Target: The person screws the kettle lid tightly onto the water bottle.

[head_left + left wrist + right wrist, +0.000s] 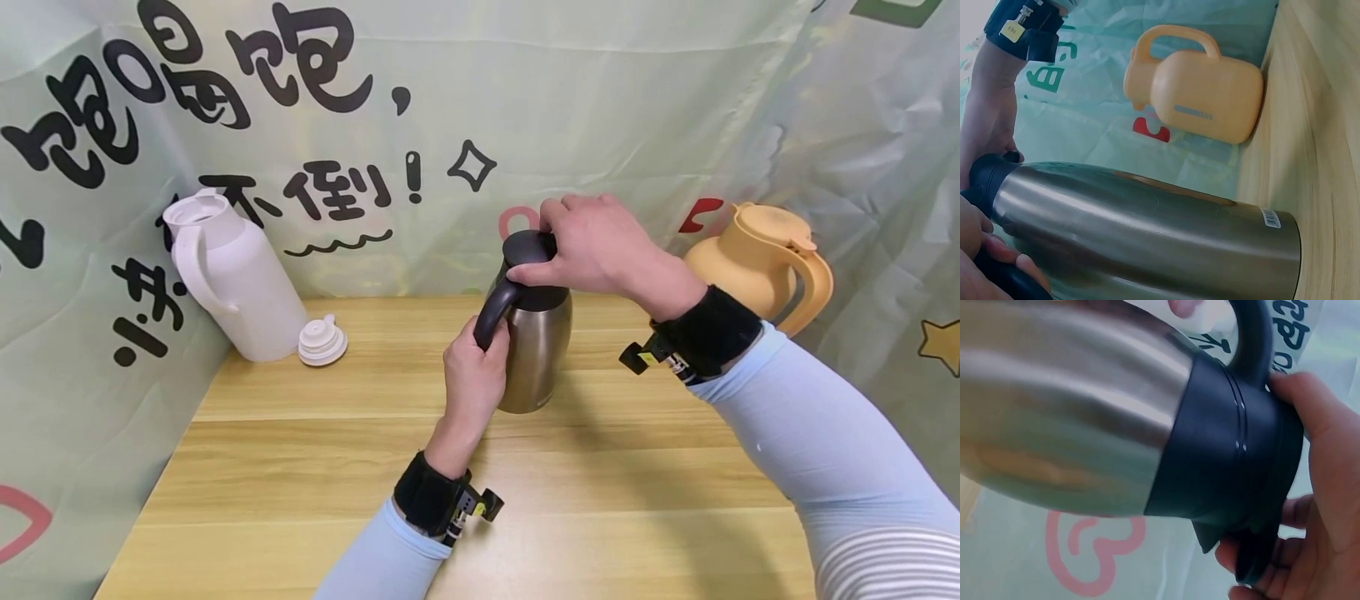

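A steel thermos jug [534, 354] with a black collar and handle stands upright on the wooden table. My left hand [474, 367] grips its black handle [495, 312]. From above, my right hand [600, 246] holds the black lid [528, 247], thumb on the handle side. In the right wrist view the fingers [1285, 550] of that hand curl around the lid's far edge by the spout [1205, 534]. The left wrist view shows the jug's steel body [1147, 228] lying sideways across the frame, with a small barcode label near its base.
A white jug [243, 279] without its lid stands at the back left, and a white stopper [322, 340] lies beside it. At the back right is a yellow-orange jug [738, 258] with its lid on. Printed cloth [600, 100] hangs behind and along the sides of the table [315, 492].
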Available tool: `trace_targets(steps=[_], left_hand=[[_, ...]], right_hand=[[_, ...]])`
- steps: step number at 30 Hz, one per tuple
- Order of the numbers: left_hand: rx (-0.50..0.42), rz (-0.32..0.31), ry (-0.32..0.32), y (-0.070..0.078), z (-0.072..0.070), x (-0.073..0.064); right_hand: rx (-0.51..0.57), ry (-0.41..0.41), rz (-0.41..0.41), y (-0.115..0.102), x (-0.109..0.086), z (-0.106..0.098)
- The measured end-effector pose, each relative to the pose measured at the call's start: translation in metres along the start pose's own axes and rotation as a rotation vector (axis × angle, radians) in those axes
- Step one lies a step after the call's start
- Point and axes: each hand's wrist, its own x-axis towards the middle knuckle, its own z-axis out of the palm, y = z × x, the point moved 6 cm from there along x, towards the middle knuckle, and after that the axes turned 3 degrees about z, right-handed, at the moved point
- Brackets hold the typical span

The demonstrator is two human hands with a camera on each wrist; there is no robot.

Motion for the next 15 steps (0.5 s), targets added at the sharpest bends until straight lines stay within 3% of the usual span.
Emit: trace_targets(steps=[4,7,10,15], left_hand=[[0.003,0.006,-0.005,0.001,-0.001,0.0],[0.008,0.013,-0.009,0.001,-0.001,0.001],[0.005,0.014,-0.024,0.0,-0.001,0.002],[-0.026,-0.009,-0.089,-0.003,-0.001,0.003]], right_hand=[[-0.028,0.082,-0.005,-0.004,-0.003,0.0],[-0.002,0.089,-0.005,-0.004,-0.006,-0.001],[0.085,0.018,0.007,0.0,-0.006,0.001],[0.302,-0.18,-0.031,0.008,-0.004,0.005]])
